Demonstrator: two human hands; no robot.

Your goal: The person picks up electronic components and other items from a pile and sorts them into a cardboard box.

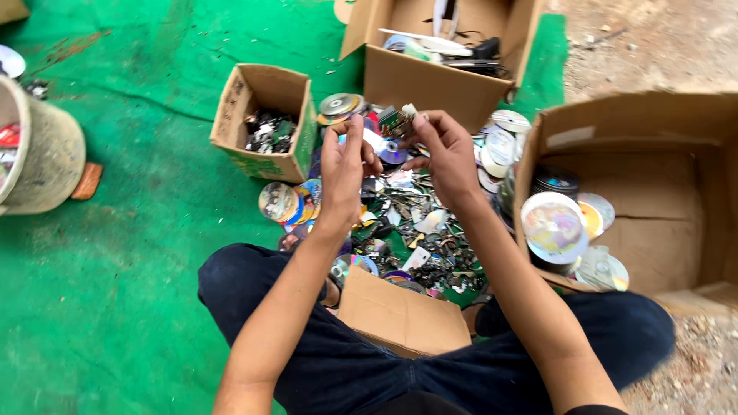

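My left hand (344,163) and my right hand (443,150) are raised together over a heap of discs and broken scrap (415,223) on the green mat. My right hand pinches a small green circuit piece (396,119) at its fingertips. My left hand grips a shiny disc fragment (382,146) that reaches toward the right hand. Both hands hang just above the pile, back of the hands toward the camera.
A small cardboard box (265,88) with dark metal parts stands to the left. A large box (653,154) at the right holds several discs. Another box (430,81) sits behind. A low cardboard flap (400,315) lies between my knees. A pale bucket (46,154) stands far left.
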